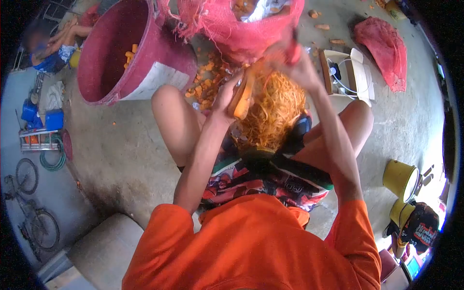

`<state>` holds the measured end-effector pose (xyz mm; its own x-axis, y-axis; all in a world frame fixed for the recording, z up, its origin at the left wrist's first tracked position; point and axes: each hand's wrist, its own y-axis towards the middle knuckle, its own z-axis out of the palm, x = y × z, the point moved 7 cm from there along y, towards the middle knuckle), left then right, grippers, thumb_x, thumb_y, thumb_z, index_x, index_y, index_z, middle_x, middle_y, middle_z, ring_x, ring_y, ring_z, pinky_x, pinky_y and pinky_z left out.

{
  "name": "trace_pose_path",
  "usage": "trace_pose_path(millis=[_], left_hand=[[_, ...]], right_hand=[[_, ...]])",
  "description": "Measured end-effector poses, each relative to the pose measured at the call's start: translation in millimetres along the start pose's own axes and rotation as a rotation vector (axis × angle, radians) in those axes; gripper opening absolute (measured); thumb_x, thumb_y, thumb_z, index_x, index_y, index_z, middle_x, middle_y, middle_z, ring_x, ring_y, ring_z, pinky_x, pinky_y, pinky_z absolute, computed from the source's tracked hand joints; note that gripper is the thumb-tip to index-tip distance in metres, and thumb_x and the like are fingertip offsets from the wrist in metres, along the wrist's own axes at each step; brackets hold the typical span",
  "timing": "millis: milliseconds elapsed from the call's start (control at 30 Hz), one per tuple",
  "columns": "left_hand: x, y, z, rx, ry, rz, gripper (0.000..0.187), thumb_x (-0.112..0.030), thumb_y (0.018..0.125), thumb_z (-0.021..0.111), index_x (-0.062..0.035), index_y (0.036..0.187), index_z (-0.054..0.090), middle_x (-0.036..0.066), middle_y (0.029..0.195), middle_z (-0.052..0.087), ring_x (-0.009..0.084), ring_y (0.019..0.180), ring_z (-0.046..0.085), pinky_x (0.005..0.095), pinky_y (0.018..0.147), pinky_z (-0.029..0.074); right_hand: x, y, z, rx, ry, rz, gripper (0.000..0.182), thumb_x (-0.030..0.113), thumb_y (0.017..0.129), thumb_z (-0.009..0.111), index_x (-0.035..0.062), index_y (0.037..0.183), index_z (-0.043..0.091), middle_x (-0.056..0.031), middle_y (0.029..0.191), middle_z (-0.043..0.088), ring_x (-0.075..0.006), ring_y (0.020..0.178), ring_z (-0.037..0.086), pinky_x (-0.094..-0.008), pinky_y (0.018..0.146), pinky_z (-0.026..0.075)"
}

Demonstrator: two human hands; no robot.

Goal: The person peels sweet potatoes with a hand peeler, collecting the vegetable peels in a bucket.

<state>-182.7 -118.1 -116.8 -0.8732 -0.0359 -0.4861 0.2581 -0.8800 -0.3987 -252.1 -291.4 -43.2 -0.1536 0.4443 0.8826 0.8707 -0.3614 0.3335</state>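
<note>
My left hand [226, 99] grips a thick peeled carrot [242, 101], held at a slant in front of me. Just right of it, my right hand [303, 72] is smeared by motion, its fingers closed around a red-handled tool [293, 52] whose working end I cannot make out. Below both hands, a large heap of orange carrot peelings [270, 113] lies between my legs, seemingly in a container whose rim is mostly hidden.
A big maroon tub [113, 53] with carrots inside stands at left. A pink mesh sack [237, 34] is ahead, carrot pieces [205, 79] scattered beside it. At right are an open carton [345, 72], a red mesh sack [384, 46] and a yellow bucket [398, 179]. Another person [55, 48] sits far left.
</note>
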Motion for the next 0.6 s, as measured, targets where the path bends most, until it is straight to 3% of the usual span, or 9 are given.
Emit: trace_pose_path(millis=[67,100,167,333,400,433,467,533,600], left_hand=[[-0.4,-1.0,20.3,0.098,-0.167,-0.072,0.035,-0.034,0.103,0.057,-0.0093,0.128,0.056,0.006,0.097,0.065,0.0157,0.075,0.067,0.0276,0.056,0.056],[0.3,6.0,4.0,-0.022,-0.088,0.005,0.036,-0.035,0.103,0.057,-0.0083,0.128,0.056,0.005,0.091,0.066,0.0158,0.067,0.066,0.0278,0.053,0.055],[6.5,4.8,-17.4,-0.049,0.024,-0.015,0.038,-0.035,0.103,0.058,-0.0079,0.129,0.056,0.005,0.090,0.066,0.0159,0.064,0.065,0.0275,0.052,0.054],[7.7,0.8,-10.4,-0.034,0.158,-0.011,0.038,-0.034,0.101,0.060,-0.0076,0.128,0.057,0.005,0.090,0.065,0.0150,0.063,0.063,0.0256,0.051,0.052],[1.7,1.1,10.9,-0.082,0.140,0.097,0.038,-0.033,0.101,0.060,-0.0082,0.130,0.057,0.004,0.095,0.065,0.0128,0.072,0.064,0.0250,0.057,0.053],[-0.3,0.8,10.7,-0.091,0.172,0.118,0.037,-0.032,0.101,0.059,-0.0081,0.130,0.058,0.004,0.098,0.065,0.0121,0.075,0.064,0.0250,0.059,0.053],[-0.2,-2.7,7.5,-0.109,0.200,0.131,0.037,-0.032,0.102,0.059,-0.0080,0.130,0.058,0.004,0.100,0.065,0.0113,0.078,0.064,0.0250,0.061,0.053],[12.8,5.7,-28.6,-0.025,0.164,-0.028,0.036,-0.033,0.104,0.055,-0.0068,0.128,0.059,0.008,0.098,0.067,0.0161,0.081,0.067,0.0272,0.061,0.058],[12.2,1.0,-16.5,0.072,-0.007,-0.112,0.036,-0.032,0.104,0.055,-0.0055,0.127,0.059,0.008,0.099,0.067,0.0160,0.080,0.067,0.0264,0.058,0.058]], right_hand=[[43.2,-15.3,40.3,0.218,-0.070,-0.204,0.031,0.015,0.083,0.083,0.0073,0.110,0.072,-0.0065,0.095,0.073,-0.0153,0.083,0.067,-0.0309,0.075,0.055],[35.4,-10.9,37.3,0.213,-0.066,-0.210,0.031,0.015,0.083,0.083,0.0073,0.110,0.072,-0.0065,0.095,0.073,-0.0153,0.083,0.067,-0.0309,0.075,0.055],[-7.8,-8.8,19.6,0.057,-0.124,0.009,0.031,0.015,0.082,0.084,0.0061,0.110,0.072,-0.0072,0.097,0.074,-0.0156,0.085,0.068,-0.0301,0.079,0.055],[5.1,-2.0,-9.1,-0.122,0.071,0.099,0.027,0.012,0.083,0.083,0.0041,0.107,0.072,-0.0078,0.104,0.075,-0.0159,0.093,0.070,-0.0307,0.084,0.056],[60.8,-15.9,36.5,0.134,-0.075,-0.278,0.022,0.010,0.087,0.079,0.0035,0.106,0.071,-0.0057,0.101,0.075,-0.0152,0.092,0.070,-0.0303,0.084,0.056],[59.4,-17.5,41.1,0.337,-0.131,-0.044,0.021,0.009,0.086,0.079,0.0032,0.105,0.071,-0.0041,0.096,0.076,-0.0141,0.094,0.070,-0.0306,0.085,0.056],[55.7,-15.1,36.6,0.337,-0.121,-0.043,0.021,0.009,0.086,0.079,0.0032,0.105,0.071,-0.0041,0.096,0.076,-0.0141,0.094,0.070,-0.0306,0.085,0.056],[7.0,-5.6,-11.3,-0.066,-0.070,0.354,0.025,0.007,0.083,0.081,0.0023,0.105,0.070,-0.0059,0.091,0.075,-0.0138,0.093,0.069,-0.0323,0.085,0.056],[-17.3,-1.3,-26.9,-0.090,-0.057,0.222,0.027,0.006,0.082,0.082,0.0019,0.106,0.070,-0.0065,0.089,0.074,-0.0138,0.092,0.067,-0.0333,0.085,0.055]])
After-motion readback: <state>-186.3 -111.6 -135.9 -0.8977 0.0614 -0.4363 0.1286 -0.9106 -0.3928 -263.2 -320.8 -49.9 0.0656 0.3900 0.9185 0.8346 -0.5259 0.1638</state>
